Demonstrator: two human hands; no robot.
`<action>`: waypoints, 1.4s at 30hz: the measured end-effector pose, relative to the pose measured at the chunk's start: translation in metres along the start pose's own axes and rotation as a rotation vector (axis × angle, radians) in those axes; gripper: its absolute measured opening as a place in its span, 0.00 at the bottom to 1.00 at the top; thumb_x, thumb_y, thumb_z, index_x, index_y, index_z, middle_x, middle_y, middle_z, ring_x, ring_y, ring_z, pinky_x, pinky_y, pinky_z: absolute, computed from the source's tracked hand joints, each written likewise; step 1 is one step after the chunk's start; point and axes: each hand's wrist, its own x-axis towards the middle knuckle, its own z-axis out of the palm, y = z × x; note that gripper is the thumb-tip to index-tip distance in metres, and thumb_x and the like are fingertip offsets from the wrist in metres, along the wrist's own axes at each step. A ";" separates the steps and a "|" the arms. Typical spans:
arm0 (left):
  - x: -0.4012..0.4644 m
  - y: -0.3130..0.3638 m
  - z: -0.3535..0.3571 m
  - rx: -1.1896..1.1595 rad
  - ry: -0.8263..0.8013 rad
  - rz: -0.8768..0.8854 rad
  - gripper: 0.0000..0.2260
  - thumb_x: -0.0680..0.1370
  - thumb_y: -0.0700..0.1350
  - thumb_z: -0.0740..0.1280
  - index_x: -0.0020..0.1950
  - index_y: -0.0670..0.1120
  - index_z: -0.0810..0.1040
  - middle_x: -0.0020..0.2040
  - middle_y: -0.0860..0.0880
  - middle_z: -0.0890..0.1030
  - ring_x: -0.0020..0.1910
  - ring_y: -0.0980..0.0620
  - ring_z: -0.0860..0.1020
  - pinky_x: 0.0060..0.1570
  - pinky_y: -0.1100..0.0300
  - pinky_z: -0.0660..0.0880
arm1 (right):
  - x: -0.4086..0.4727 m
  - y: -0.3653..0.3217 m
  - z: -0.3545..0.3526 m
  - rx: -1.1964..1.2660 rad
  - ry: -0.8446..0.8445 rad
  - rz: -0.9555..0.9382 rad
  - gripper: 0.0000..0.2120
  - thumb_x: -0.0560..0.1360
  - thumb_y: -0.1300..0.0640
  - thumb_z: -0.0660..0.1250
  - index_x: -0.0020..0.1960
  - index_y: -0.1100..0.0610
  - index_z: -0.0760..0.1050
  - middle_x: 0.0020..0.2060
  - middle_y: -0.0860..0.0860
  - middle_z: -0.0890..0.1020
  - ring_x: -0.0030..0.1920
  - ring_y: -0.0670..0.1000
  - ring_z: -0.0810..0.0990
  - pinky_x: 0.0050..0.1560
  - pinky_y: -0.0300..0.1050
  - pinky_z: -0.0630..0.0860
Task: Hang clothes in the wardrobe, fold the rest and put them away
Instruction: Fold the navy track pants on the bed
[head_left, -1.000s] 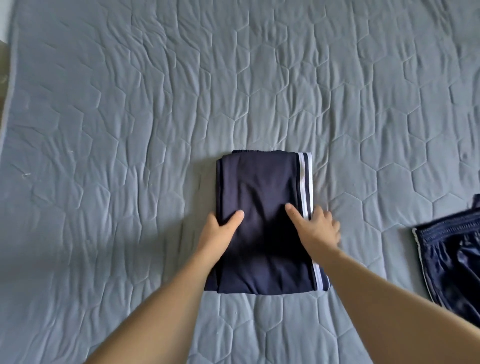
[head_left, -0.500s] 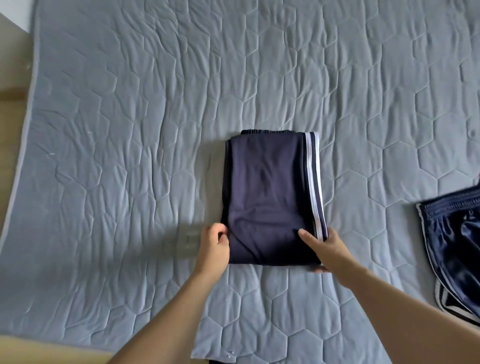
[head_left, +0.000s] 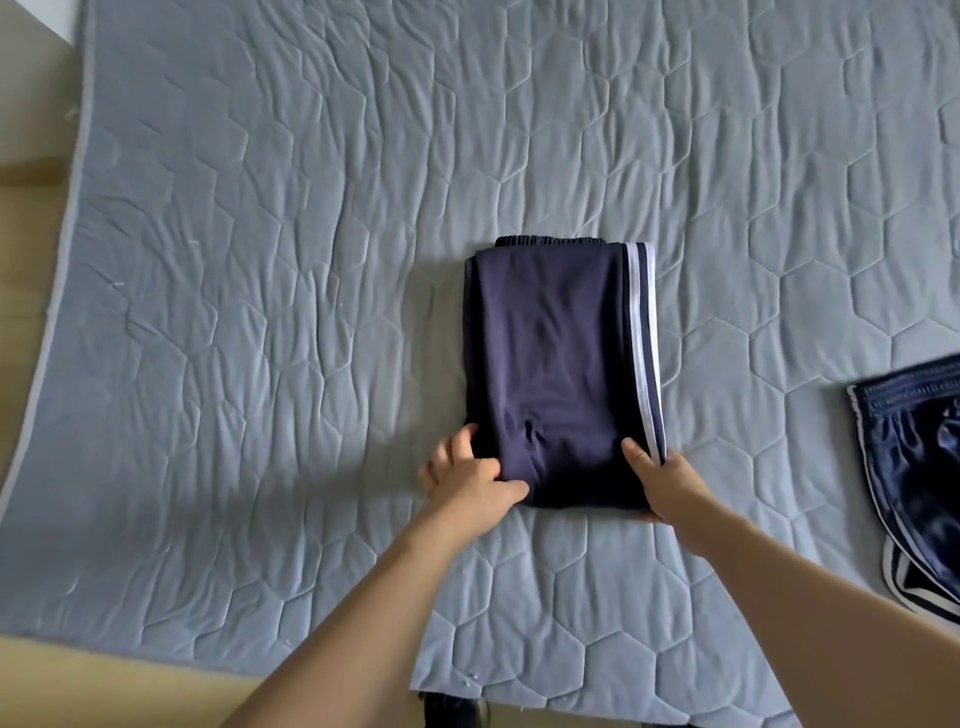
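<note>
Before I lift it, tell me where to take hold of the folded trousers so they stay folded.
Grip the near folded edge of the trousers at both corners, coming from your side of the quilt. That edge is closed, while the waistband ends lie loose at the far side. The left hand and right hand already hold there, thumbs on top. Probably slide the fingers further under for support.

A grey-blue quilt (head_left: 260, 312), stitched in a honeycomb pattern and lightly wrinkled, covers a bed and fills most of the view. Its pale edge curves down the left side, with tan floor (head_left: 31, 260) beyond it. Near the middle lies a pair of navy trousers (head_left: 556, 353), folded into a neat rectangle, elastic waistband at the far end and white stripes along the right edge. Well apart, at the right edge, lie shiny navy shorts (head_left: 919, 467) with white trim, partly cut off.
</note>
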 end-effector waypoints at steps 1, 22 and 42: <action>0.002 -0.007 -0.002 0.027 -0.025 -0.009 0.17 0.75 0.58 0.64 0.53 0.47 0.80 0.77 0.50 0.52 0.75 0.46 0.50 0.73 0.48 0.47 | 0.000 -0.001 0.000 -0.010 0.012 0.006 0.18 0.76 0.43 0.63 0.55 0.56 0.70 0.41 0.49 0.75 0.42 0.52 0.76 0.50 0.55 0.79; 0.019 -0.032 -0.027 -1.016 0.088 -0.085 0.15 0.75 0.53 0.69 0.39 0.42 0.73 0.39 0.50 0.78 0.39 0.52 0.74 0.43 0.58 0.68 | 0.010 -0.013 0.009 -0.100 0.169 -0.082 0.25 0.75 0.37 0.62 0.52 0.61 0.70 0.48 0.55 0.75 0.48 0.56 0.74 0.48 0.45 0.68; 0.064 0.046 -0.050 -0.722 0.423 -0.129 0.21 0.84 0.52 0.50 0.75 0.46 0.59 0.72 0.47 0.68 0.68 0.45 0.68 0.58 0.57 0.64 | 0.042 -0.079 0.007 -0.190 0.292 -0.157 0.29 0.81 0.42 0.48 0.64 0.66 0.68 0.63 0.63 0.73 0.62 0.62 0.72 0.58 0.50 0.66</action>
